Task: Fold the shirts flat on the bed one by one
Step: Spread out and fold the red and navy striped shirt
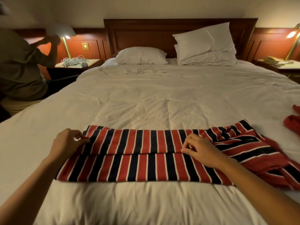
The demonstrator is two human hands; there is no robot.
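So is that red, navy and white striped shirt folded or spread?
Partly folded: the striped shirt has one layer doubled over itself; its right end lies rumpled.

So the striped shirt point(139, 159) is red and navy with thin white lines, laid sideways across the near part of the bed point(162, 98). Its far part is folded over toward the near side, so there's a straight edge running left to right across the middle. The left end lies pretty flat, but the right end is bunched up, with the stripes going at all angles. The left hand point(68, 142) pinches the left end, and the right hand point(201, 151) pinches the folded edge. There's also a crumpled red shirt point(292, 122) at the right edge, cut off by the frame.
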